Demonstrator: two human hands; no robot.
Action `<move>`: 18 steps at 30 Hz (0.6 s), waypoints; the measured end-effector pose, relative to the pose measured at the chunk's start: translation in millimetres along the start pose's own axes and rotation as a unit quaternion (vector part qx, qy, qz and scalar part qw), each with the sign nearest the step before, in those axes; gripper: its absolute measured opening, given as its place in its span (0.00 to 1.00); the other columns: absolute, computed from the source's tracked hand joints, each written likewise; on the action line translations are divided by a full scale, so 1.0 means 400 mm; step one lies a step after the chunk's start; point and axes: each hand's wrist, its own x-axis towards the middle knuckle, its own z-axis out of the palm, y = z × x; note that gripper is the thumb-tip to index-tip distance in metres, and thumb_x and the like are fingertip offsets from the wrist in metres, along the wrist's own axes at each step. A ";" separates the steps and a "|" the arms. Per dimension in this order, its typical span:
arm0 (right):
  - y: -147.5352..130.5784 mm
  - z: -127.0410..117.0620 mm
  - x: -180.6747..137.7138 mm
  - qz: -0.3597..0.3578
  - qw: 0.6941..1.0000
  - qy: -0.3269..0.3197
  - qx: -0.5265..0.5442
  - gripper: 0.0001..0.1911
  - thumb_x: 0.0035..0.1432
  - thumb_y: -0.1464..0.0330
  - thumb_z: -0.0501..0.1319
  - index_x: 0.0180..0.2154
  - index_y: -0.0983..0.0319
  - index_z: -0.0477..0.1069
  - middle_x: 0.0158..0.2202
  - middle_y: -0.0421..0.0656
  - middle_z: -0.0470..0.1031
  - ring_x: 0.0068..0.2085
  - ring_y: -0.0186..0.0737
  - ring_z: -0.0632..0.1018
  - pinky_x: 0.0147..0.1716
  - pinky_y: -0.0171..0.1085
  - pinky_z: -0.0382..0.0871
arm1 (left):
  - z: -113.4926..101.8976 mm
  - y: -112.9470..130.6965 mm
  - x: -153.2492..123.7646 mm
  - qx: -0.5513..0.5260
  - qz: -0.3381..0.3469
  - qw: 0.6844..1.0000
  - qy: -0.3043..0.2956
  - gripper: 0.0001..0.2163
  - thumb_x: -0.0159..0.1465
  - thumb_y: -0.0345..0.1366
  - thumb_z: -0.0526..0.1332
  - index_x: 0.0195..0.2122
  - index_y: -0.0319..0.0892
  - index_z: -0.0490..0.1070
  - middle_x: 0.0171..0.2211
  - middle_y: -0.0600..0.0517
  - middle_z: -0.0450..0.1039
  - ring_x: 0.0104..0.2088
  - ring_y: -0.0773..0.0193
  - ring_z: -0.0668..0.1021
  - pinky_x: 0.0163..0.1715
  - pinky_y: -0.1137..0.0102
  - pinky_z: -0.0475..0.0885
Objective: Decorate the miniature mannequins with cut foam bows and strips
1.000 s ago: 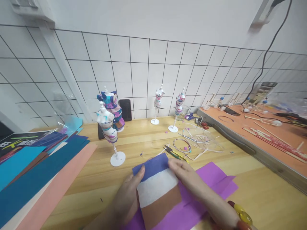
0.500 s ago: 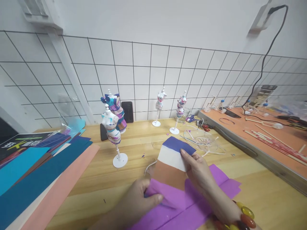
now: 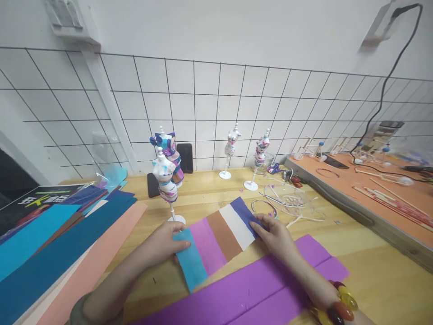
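A fan of felt sheets (image 3: 216, 237) lies spread on the wooden table (image 3: 365, 280): light blue, pink, brown, white and dark blue bands. My left hand (image 3: 165, 243) lies flat on the light blue end, fingers stretched out. My right hand (image 3: 275, 234) presses its fingertips on the dark blue end; a beaded bracelet (image 3: 334, 304) is on that wrist. A long purple felt sheet (image 3: 257, 289) lies in front of the fan, under my right forearm. A small dress-form mannequin (image 3: 167, 183) on a white stand rises just behind my left hand.
Large felt sheets (image 3: 50, 253) in blue, teal and salmon are stacked at the left. More mannequins (image 3: 260, 155) and a phone (image 3: 186, 158) stand by the grid wall. Wire rings and sticks (image 3: 287, 201) lie behind my right hand. An orange workboard (image 3: 382, 189) with stick models fills the right.
The stacked felt pieces have been spread out sideways into a fan. My left hand slid left onto the light blue end, my right hand holds the dark blue end. The purple sheet now lies uncovered.
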 end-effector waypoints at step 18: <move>0.025 -0.024 0.014 -0.064 0.963 -0.079 -0.251 0.14 0.55 0.61 0.54 0.24 0.61 0.69 0.19 0.37 0.67 0.22 0.36 0.68 0.23 0.34 0.60 | -0.013 -0.018 0.011 0.130 0.040 0.987 0.080 0.13 0.57 0.44 0.55 0.26 0.40 0.70 0.27 0.52 0.73 0.29 0.61 0.74 0.27 0.71 0.63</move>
